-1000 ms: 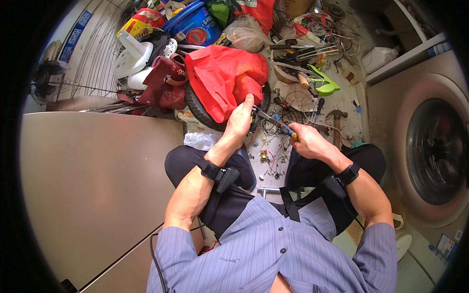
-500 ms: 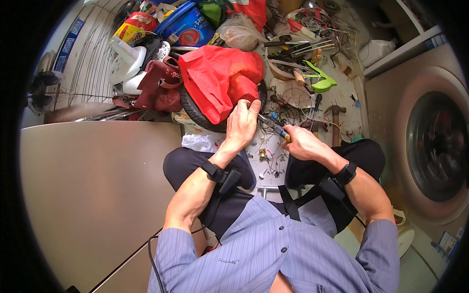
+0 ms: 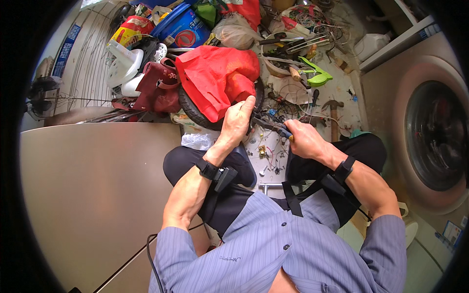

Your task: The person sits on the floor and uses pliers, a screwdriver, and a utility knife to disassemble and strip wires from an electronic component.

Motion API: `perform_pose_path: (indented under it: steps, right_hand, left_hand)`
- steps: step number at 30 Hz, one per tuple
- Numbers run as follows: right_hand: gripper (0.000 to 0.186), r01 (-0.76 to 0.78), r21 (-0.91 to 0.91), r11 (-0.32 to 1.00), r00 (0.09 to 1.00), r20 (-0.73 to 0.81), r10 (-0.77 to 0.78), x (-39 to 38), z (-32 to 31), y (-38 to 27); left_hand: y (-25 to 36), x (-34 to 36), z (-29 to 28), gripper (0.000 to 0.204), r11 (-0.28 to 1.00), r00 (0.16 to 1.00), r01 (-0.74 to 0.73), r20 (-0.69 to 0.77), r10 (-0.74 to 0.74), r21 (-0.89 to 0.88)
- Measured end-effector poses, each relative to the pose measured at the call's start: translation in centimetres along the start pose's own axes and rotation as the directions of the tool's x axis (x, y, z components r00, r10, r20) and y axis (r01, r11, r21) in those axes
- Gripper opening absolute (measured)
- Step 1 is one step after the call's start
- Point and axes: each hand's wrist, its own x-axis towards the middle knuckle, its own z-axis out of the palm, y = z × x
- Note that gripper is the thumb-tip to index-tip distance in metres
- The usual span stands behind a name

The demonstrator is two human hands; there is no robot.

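My right hand (image 3: 307,139) is closed around the handles of pliers (image 3: 274,126) with dark grips and a yellow patch. Their jaws point left, toward my left hand (image 3: 237,122), just below its fingertips. Those left fingers are pinched together, thumb uppermost, at the lower right edge of a red bag (image 3: 212,73). Whatever they grip is hidden behind the hand. The red bag lies over a black tyre (image 3: 193,110). Between my feet, a small circuit board (image 3: 263,151) lies on the floor with screws and bits of wire.
A hammer (image 3: 334,119) and a bright green hand tool (image 3: 318,77) lie to the right. Beyond them is a tangle of wires (image 3: 312,19). A blue bucket (image 3: 195,31) stands at the back. A washing machine (image 3: 398,122) bounds the right, a metallic panel (image 3: 97,185) the left.
My left hand has shifted slightly left, and the plier jaws now sit a little lower and farther from its fingertips. My right hand still grips the pliers.
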Motion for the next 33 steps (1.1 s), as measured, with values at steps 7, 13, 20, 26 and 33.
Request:
perform_pose_path:
  steps: [7,13,20,26,33]
  right_hand:
    - [0.030,-0.009,0.052,0.999,0.999,0.042,0.007,0.7,0.2,0.0]
    - [0.026,-0.215,0.118,0.969,0.964,0.184,0.191,0.7,-1.8,-1.3]
    - [0.030,-0.362,0.208,0.909,0.912,0.280,0.299,1.0,-3.3,-2.4]
    - [0.030,-0.429,0.237,0.871,0.869,0.371,0.327,1.4,-3.7,-3.2]
    - [0.022,-0.454,0.417,0.787,0.862,0.428,0.271,1.2,-3.3,-2.7]
  left_hand:
    - [-1.2,0.9,-2.2,0.046,0.998,0.993,0.005,0.116,-0.013,0.065]
    - [0.6,-0.3,-2.1,0.045,0.973,0.973,0.131,0.215,-0.090,-0.188]
    - [-0.5,-0.8,-3.5,0.040,0.961,0.964,0.189,0.227,-0.141,-0.203]
    - [-1.0,-0.6,-3.6,0.035,0.907,0.948,0.268,0.255,-0.188,-0.325]
    - [0.8,-0.9,-3.0,0.033,0.828,0.940,0.293,0.304,-0.157,-0.479]
